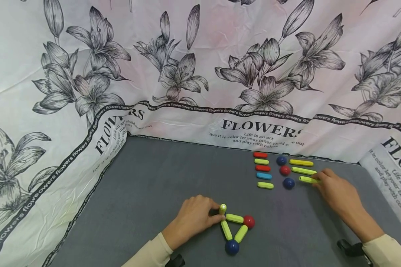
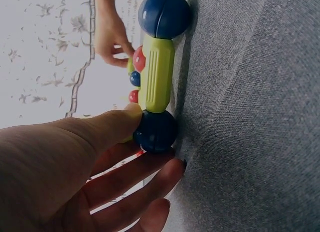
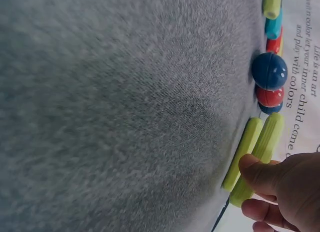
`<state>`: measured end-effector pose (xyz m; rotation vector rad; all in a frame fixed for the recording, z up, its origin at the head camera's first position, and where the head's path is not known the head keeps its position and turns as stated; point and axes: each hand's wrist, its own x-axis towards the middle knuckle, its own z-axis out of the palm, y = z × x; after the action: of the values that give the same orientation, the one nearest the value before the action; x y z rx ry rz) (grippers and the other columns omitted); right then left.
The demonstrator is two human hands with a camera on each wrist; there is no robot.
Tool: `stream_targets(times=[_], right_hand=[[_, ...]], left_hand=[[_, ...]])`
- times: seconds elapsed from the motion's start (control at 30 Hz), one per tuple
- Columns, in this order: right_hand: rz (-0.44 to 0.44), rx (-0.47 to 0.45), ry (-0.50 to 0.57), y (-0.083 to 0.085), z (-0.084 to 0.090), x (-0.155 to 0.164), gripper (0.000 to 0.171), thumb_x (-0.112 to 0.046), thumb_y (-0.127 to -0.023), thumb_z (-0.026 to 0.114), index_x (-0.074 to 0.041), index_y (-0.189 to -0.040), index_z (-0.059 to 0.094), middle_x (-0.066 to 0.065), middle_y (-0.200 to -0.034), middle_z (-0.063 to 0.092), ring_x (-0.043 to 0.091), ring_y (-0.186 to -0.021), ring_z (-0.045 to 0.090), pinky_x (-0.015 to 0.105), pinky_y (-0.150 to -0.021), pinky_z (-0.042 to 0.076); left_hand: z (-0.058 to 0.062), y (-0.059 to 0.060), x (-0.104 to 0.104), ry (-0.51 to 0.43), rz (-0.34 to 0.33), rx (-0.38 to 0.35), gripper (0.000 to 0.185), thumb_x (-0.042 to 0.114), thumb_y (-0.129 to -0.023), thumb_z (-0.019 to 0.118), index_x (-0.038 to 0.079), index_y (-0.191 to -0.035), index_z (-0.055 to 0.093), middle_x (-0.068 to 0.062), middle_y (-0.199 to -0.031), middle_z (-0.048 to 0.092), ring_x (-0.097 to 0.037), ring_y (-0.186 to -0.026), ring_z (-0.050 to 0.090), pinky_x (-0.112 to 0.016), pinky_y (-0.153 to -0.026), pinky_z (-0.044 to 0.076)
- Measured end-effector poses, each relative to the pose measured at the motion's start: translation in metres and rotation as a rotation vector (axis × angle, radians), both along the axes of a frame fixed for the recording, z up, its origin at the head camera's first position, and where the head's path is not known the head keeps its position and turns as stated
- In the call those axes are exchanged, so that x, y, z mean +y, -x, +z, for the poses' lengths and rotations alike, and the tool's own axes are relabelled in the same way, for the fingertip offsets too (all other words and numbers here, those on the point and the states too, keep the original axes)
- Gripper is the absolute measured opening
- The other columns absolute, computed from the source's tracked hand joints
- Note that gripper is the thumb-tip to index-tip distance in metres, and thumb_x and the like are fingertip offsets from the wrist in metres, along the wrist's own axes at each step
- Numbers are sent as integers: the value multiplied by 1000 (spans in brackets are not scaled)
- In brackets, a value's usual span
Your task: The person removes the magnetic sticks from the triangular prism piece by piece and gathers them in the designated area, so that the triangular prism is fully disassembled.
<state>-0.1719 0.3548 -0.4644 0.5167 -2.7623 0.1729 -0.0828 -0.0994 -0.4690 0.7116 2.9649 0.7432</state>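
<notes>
Your left hand rests on the grey table at the left corner of a small triangle of three yellow-green rods, its thumb and fingers curled round the dark blue ball at that corner, where a short upright rod stands. The triangle's other corners are a red ball on the right and a blue ball nearest you. Your right hand lies well apart, at the far right of the table, its thumb and fingers pinching the end of the nearest long yellow-green rod, which lies flat. Two more long rods lie just beyond it, three loose balls sit to their left, and a column of short coloured rods lies further left. A flowered cloth hangs behind the table.
</notes>
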Motion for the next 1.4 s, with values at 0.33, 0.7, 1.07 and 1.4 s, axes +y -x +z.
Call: stream_targets(times=[0.33, 0.7, 1.07, 1.4], right_hand=[[19, -89, -47, 15, -11, -1, 27, -5, -85, 85, 2, -109, 76, 19, -105, 65, 32, -69, 64, 57, -60, 51], [71, -83, -86, 20, -6, -1, 28, -4, -83, 87, 0, -108, 77, 18, -105, 66, 32, -66, 65, 61, -66, 50], [46, -195, -108, 21, -1, -2, 32, -8, -85, 87, 0, -114, 77, 22, -116, 67, 38, -79, 69, 63, -74, 49], [25, -270, -129, 26, 7, -4, 30, -10, -85, 87, 3, -110, 76, 21, -107, 70, 42, -86, 70, 60, -72, 54]], left_hand=[[-2, 1, 0, 2, -6, -28, 25, 48, -91, 82, 28, -107, 86, 9, -86, 75, -1, -53, 37, -24, -42, 31], [1, 2, -1, 2, -2, -16, 26, 46, -91, 83, 27, -108, 86, 7, -90, 76, -1, -55, 41, -23, -43, 35], [0, 0, -1, -7, -4, -14, 26, 46, -91, 83, 27, -107, 86, 6, -92, 78, -1, -55, 42, -23, -43, 35], [-1, 0, -1, 0, -6, -19, 26, 48, -92, 82, 27, -107, 86, 8, -84, 74, -1, -52, 39, -23, -41, 33]])
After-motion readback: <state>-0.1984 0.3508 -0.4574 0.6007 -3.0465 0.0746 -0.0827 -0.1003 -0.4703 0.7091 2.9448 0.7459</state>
